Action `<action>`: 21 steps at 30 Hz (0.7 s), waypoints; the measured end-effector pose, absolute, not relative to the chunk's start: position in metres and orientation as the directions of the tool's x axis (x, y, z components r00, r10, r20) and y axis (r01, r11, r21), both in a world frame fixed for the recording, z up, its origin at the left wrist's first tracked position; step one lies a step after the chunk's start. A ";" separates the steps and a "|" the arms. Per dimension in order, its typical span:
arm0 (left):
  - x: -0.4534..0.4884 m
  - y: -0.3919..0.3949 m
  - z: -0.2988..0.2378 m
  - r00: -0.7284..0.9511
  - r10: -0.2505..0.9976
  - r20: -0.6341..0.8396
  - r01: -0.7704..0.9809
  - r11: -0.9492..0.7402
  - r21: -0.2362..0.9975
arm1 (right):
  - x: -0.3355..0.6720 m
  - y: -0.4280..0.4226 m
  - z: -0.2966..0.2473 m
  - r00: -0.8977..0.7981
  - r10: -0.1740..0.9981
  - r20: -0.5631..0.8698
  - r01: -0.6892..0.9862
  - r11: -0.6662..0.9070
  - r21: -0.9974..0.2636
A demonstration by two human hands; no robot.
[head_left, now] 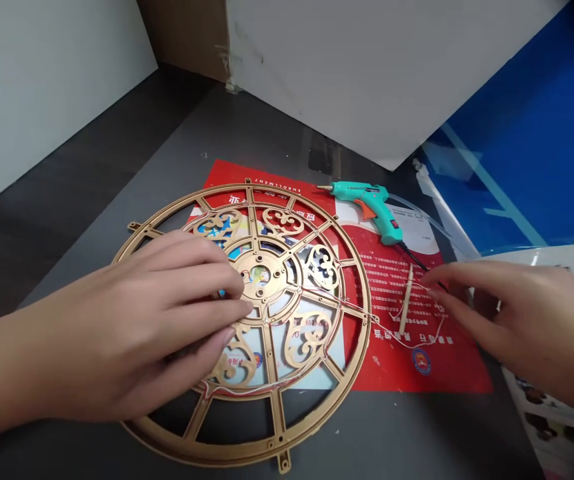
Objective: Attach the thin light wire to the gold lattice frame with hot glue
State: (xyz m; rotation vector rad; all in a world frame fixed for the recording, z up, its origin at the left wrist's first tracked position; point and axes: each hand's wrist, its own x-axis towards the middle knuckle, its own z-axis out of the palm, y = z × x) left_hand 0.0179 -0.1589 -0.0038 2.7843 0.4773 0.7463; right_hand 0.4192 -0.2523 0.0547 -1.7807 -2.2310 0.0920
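A round gold openwork frame [277, 393], with spokes, a central hub and scrolled ornaments, lies flat before me. My left hand [167, 320] reaches over its left side, the fingers bent together beside the hub and closed on the frame; the fingertips' undersides are hidden. Thin pale and reddish wire [287, 384] runs along the frame's inner ring. At the right, my right hand [511, 313] has thumb and forefinger pinched at the loose end of a thin white wire [424, 345]. A pale slim stick [407, 300] lies within that wire's loop, just left of the fingertips.
A teal hot glue gun [367, 200] with an orange trigger lies beyond the frame, its black cord trailing toward my right hand. Red printed sheets [447, 380] cover part of the dark table [117, 213]. White panels [317, 67] stand behind; clear plastic and a blue surface lie right.
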 end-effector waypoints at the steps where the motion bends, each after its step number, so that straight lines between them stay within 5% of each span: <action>1: 0.018 -0.157 -0.004 0.826 0.354 0.438 0.245 -0.926 0.287 | 0.418 -0.257 0.050 -0.262 0.943 0.204 0.935 0.301 -0.190; 13: 0.020 -0.155 -0.005 0.810 0.369 0.456 0.217 -0.911 0.352 | 0.429 -0.275 0.025 -0.436 0.898 0.056 0.868 0.436 -0.239; 21: 0.022 -0.155 -0.004 0.824 0.366 0.432 0.220 -0.910 0.352 | 0.425 -0.280 0.028 -0.291 0.916 0.275 0.858 0.377 -0.350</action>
